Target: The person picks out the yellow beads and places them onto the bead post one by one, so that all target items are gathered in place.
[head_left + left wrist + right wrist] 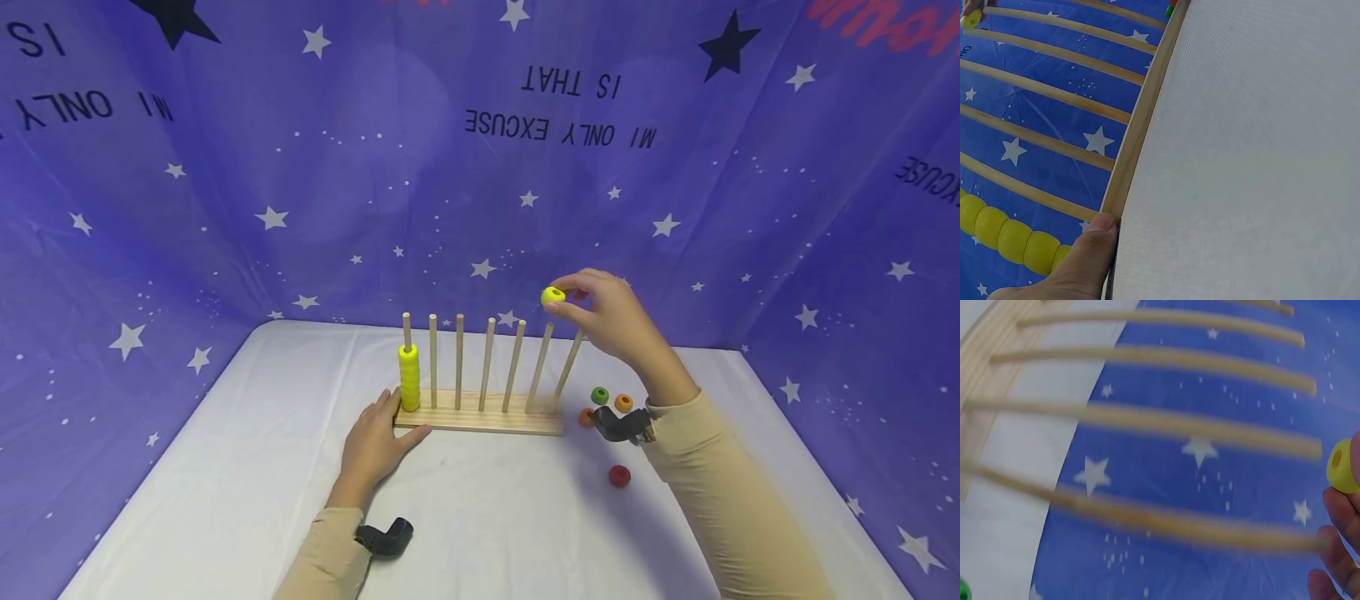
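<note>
My right hand (611,312) pinches a yellow bead (553,297) between thumb and fingers, up by the tops of the right-hand pegs. In the right wrist view the hole of that bead (1337,457) shows, near the peg ends. A wooden peg rack (480,422) with a row of upright pegs stands on the white table. Its leftmost peg carries a stack of several yellow beads (409,379); the other pegs are bare. My left hand (372,442) rests at the rack's left end, the thumb (1102,224) against the front edge of the base.
Right of the rack lie a green bead (600,396), two orange beads (624,403) and, nearer the front, a red bead (619,476). A purple star-patterned cloth (420,208) hangs behind and at both sides of the white table (480,517).
</note>
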`<state>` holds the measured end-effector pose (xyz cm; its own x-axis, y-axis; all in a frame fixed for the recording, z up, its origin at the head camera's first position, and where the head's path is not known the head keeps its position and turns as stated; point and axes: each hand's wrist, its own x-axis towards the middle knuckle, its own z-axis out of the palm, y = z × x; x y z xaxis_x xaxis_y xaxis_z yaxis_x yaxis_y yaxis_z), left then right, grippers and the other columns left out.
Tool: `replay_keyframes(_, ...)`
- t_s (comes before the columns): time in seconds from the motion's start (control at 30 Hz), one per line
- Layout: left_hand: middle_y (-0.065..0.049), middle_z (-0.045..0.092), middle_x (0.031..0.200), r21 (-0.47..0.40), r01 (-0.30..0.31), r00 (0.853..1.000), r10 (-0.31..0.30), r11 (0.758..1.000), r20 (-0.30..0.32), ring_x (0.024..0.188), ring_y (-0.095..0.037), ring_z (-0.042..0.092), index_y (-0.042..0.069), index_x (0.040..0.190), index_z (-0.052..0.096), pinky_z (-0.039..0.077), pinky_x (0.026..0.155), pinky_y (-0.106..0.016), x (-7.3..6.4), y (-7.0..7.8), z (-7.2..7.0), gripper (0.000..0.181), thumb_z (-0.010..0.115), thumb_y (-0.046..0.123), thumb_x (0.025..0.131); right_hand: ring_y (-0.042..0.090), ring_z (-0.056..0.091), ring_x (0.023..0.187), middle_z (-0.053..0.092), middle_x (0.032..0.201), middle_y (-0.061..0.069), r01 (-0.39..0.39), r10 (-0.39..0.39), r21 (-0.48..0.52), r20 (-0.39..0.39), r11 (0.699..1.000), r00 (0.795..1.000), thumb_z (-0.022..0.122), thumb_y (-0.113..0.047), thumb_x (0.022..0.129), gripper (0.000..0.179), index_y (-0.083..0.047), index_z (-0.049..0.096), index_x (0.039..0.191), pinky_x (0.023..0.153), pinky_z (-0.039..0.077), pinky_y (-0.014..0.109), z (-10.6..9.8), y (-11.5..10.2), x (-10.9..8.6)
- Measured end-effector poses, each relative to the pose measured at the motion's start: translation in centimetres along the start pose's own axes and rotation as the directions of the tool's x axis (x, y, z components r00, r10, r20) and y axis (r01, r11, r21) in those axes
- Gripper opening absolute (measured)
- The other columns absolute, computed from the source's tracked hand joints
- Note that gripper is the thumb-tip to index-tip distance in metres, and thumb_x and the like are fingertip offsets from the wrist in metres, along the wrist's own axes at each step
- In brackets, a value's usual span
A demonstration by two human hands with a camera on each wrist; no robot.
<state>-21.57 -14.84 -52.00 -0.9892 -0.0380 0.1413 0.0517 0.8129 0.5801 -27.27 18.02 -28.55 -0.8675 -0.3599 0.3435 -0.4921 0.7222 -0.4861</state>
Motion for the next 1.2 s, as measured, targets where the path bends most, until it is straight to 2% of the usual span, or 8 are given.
replay_keyframes(0.23, -0.02, 0.038, 0.157, 0.01, -0.006, 1.0, 0.006, 1.0, 0.006, 0.142, -0.046, 0.038, 0.012, 0.154, 0.036, 0.033, 0.114, -0.063, 0.1, 0.0, 0.0, 0.094, 0.071, 0.061, 0.082, 0.024, 0.058, 0.104, 0.069, 0.11, 0.001, 0.057, -0.057, -0.007, 0.016, 0.998, 0.998, 0.073, -0.03, 0.091, 0.033, -0.011, 0.071, 0.118, 0.09, 0.048, 0.043, 2.7, -3.2, 1.6)
replay_keyframes(0.47, -0.022, 0.037, 0.157, 0.01, 0.005, 1.0, -0.005, 1.0, 0.016, 0.142, -0.046, 0.038, 0.011, 0.154, 0.036, 0.034, 0.114, -0.063, 0.0, 0.0, -0.2, 0.093, 0.071, 0.061, 0.083, 0.018, 0.055, 0.098, 0.069, 0.107, -0.003, 0.125, -0.125, -0.052, 0.019, 0.991, 0.992, 0.072, -0.036, 0.091, 0.032, -0.015, 0.071, 0.115, 0.085, 0.05, 0.038, 5.6, -6.4, 3.1)
replay_keyframes(0.5, -0.022, 0.037, 0.157, 0.011, 0.005, 1.0, -0.005, 1.0, 0.017, 0.142, -0.046, 0.038, 0.011, 0.154, 0.036, 0.034, 0.114, -0.063, 0.0, 0.1, -0.2, 0.093, 0.071, 0.06, 0.083, 0.017, 0.055, 0.096, 0.069, 0.106, -0.003, 0.135, -0.135, -0.056, 0.02, 0.989, 0.991, 0.071, -0.037, 0.091, 0.032, -0.015, 0.072, 0.115, 0.091, 0.05, 0.039, 5.9, -6.8, 3.3)
replay_keyframes(0.57, -0.022, 0.037, 0.157, 0.013, 0.006, 1.0, -0.006, 1.0, 0.017, 0.142, -0.046, 0.038, 0.01, 0.154, 0.036, 0.034, 0.114, -0.063, 0.0, 0.1, -0.2, 0.093, 0.071, 0.06, 0.083, 0.016, 0.055, 0.095, 0.069, 0.103, -0.005, 0.149, -0.148, -0.062, 0.022, 0.987, 0.989, 0.072, -0.037, 0.091, 0.031, -0.016, 0.072, 0.114, 0.09, 0.05, 0.038, 6.6, -7.7, 3.7)
replay_keyframes(0.7, -0.022, 0.038, 0.156, 0.012, 0.0, 1.0, 0.0, 1.0, 0.012, 0.141, -0.047, 0.039, 0.011, 0.154, 0.036, 0.034, 0.113, -0.064, 0.0, 0.2, -0.3, 0.093, 0.071, 0.06, 0.083, 0.014, 0.058, 0.095, 0.069, 0.102, -0.005, 0.175, -0.174, -0.074, 0.03, 0.982, 0.984, 0.071, -0.039, 0.09, 0.033, -0.016, 0.073, 0.114, 0.101, 0.048, 0.037, 7.7, -9.1, 4.4)
replay_keyframes(0.73, -0.022, 0.038, 0.156, 0.011, -0.001, 1.0, 0.001, 1.0, 0.012, 0.141, -0.047, 0.039, 0.011, 0.154, 0.037, 0.034, 0.113, -0.064, 0.0, 0.2, -0.4, 0.093, 0.071, 0.06, 0.083, 0.013, 0.059, 0.097, 0.069, 0.103, -0.005, 0.178, -0.176, -0.077, 0.035, 0.981, 0.984, 0.071, -0.039, 0.09, 0.034, -0.016, 0.072, 0.114, 0.096, 0.05, 0.036, 8.0, -9.5, 4.5)
replay_keyframes(0.97, -0.022, 0.038, 0.156, 0.015, -0.009, 1.0, 0.009, 1.0, 0.004, 0.14, -0.047, 0.04, 0.013, 0.154, 0.037, 0.036, 0.111, -0.066, 0.0, 0.1, -0.3, 0.091, 0.071, 0.06, 0.083, 0.014, 0.057, 0.102, 0.07, 0.111, -0.005, 0.215, -0.209, -0.103, 0.065, 0.971, 0.976, 0.068, -0.042, 0.092, 0.036, -0.017, 0.072, 0.118, 0.089, 0.051, 0.032, 9.6, -11.4, 5.1)
replay_keyframes(1.2, -0.021, 0.036, 0.158, 0.018, 0.002, 1.0, -0.003, 1.0, 0.022, 0.142, -0.047, 0.038, 0.014, 0.155, 0.035, 0.034, 0.112, -0.065, 0.0, 0.0, -0.3, 0.092, 0.069, 0.062, 0.084, 0.014, 0.057, 0.101, 0.07, 0.111, -0.005, 0.203, -0.193, -0.119, 0.09, 0.972, 0.977, 0.068, -0.043, 0.092, 0.037, -0.017, 0.072, 0.119, 0.087, 0.051, 0.031, 10.5, -11.9, 5.2)
